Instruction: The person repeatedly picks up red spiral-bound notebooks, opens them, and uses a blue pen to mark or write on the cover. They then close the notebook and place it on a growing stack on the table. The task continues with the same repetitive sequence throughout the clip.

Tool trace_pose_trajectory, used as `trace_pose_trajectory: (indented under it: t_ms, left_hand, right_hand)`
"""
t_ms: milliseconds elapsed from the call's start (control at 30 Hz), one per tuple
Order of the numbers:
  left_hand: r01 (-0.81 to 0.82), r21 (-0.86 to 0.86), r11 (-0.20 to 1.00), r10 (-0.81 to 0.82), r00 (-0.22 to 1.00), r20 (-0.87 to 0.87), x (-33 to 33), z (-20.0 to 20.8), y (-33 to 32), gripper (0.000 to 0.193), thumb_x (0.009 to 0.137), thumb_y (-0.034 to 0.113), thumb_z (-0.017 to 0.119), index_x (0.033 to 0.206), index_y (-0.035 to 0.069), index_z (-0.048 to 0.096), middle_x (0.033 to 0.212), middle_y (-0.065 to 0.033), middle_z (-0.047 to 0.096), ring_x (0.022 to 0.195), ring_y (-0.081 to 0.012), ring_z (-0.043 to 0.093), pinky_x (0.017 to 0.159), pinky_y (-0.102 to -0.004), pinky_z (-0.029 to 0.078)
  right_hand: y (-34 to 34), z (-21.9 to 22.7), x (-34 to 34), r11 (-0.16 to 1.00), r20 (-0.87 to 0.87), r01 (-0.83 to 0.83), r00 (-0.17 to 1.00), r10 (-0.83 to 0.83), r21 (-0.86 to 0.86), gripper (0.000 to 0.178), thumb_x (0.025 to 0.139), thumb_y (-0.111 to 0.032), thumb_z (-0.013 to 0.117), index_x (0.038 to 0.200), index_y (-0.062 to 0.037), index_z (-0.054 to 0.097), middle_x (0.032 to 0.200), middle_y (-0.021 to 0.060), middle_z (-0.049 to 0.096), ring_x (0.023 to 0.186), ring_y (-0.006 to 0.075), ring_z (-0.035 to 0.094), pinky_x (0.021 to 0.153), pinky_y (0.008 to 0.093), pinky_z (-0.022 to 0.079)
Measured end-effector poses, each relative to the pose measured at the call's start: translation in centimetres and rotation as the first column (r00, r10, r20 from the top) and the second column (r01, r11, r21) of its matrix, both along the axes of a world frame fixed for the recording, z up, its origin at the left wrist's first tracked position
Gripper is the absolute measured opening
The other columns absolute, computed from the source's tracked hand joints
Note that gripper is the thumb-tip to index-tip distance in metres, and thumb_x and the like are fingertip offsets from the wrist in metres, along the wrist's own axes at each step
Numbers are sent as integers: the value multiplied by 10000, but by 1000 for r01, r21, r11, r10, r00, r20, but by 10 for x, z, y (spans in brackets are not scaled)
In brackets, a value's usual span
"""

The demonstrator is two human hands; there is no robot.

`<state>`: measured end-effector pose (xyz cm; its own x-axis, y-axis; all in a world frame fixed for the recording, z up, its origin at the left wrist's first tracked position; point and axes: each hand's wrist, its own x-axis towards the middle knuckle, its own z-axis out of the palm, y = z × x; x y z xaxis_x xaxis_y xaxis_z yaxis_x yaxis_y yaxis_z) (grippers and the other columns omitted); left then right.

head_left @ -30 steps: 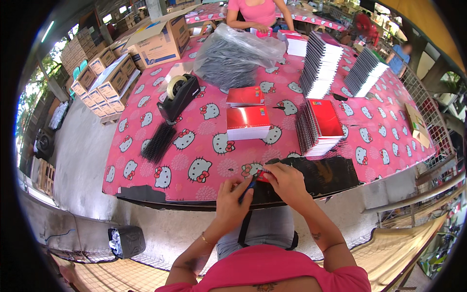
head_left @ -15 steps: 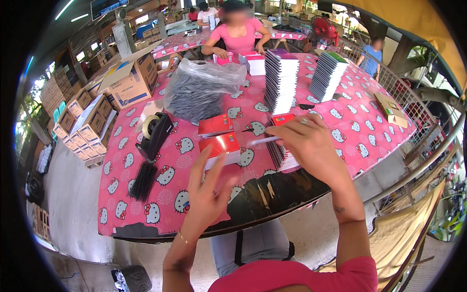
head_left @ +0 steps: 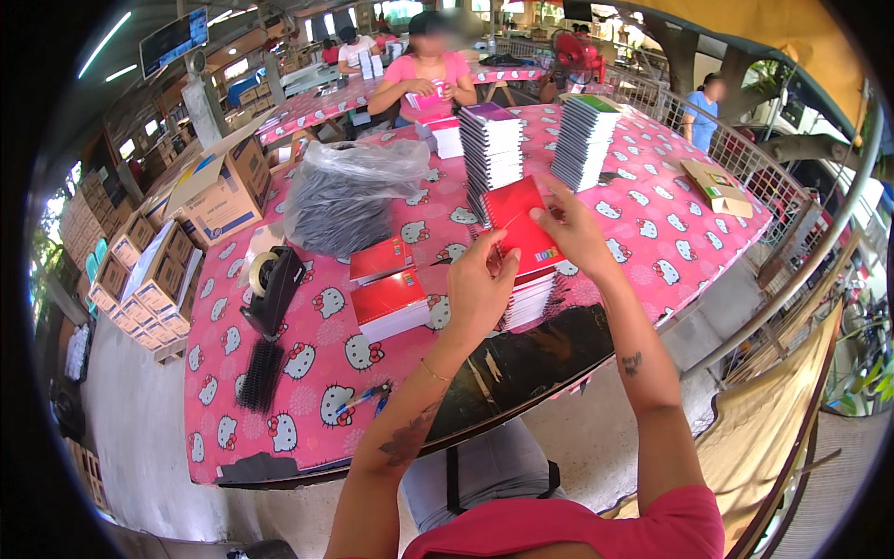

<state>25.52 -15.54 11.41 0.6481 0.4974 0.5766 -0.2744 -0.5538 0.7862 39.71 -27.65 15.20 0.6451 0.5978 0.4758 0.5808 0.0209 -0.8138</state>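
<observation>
Both my hands hold a red spiral notebook (head_left: 514, 207), tilted, just above a stack of red notebooks (head_left: 531, 306). My left hand (head_left: 480, 284) pinches the wire-bound left edge near its lower corner. On the opposite side, my right hand (head_left: 575, 228) grips the notebook with its thumb across the cover. To the left lie two piles of red-covered sheets (head_left: 384, 300), the nearer one thicker. Beside my left forearm rests a small blue-and-dark item (head_left: 368, 399), possibly a pen or hand tool.
On the table stand a black tape dispenser (head_left: 272, 296), black binding coils (head_left: 259, 374), a clear bag of dark coils (head_left: 345, 200) and tall notebook stacks (head_left: 492, 154) (head_left: 585, 140). Cartons (head_left: 223, 191) are at left. A co-worker (head_left: 424, 79) handles notebooks across the table. The near edge (head_left: 531, 368) is torn.
My hands, apart before with the left one spread, have come together on the red notebook, now lifted over the stack. The view has shifted slightly. The co-worker has raised both hands.
</observation>
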Motion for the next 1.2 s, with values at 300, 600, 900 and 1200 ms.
trace_pose_trajectory:
  t_ms: [300, 600, 900, 1200]
  left_hand:
    - [-197, 394, 898, 256, 961, -102, 13, -35, 3, 310, 845, 293, 735, 1017, 35, 718, 809, -133, 642, 707, -325, 643, 642, -433, 503]
    - [-157, 483, 861, 149, 987, 55, 75, -1, 41, 306, 889, 251, 689, 1080, 12, 695, 957, -231, 683, 890, -397, 667, 782, -451, 518]
    - [2, 677, 736, 336, 867, -367, 122, -35, 70, 513, 1003, 409, 402, 841, 56, 737, 802, -221, 711, 802, -418, 692, 922, -561, 439]
    - [-180, 623, 761, 217, 976, 17, 77, -37, 84, 324, 1000, 284, 520, 1156, 47, 677, 1227, -181, 641, 1119, -367, 611, 1024, -546, 406]
  right_hand:
    - [6, -64, 41, 938, 235, 96, 972, -16, -334, 469, 861, -303, 726, 1227, -16, 665, 1139, 234, 654, 996, 369, 652, 887, 417, 515]
    - [3, -53, -42, 868, 616, 409, 617, -490, 281, 325, 879, -118, 678, 1196, -85, 615, 1158, 125, 590, 992, 322, 585, 791, 425, 455]
    - [39, -91, -46, 883, 692, 414, 571, -441, 221, 231, 882, -320, 653, 992, -122, 607, 915, 38, 585, 782, 251, 567, 702, 400, 403]
    - [43, -85, -50, 892, 635, 437, 657, -406, 119, 280, 914, -338, 633, 877, -73, 553, 814, 107, 578, 766, 301, 593, 701, 424, 436]
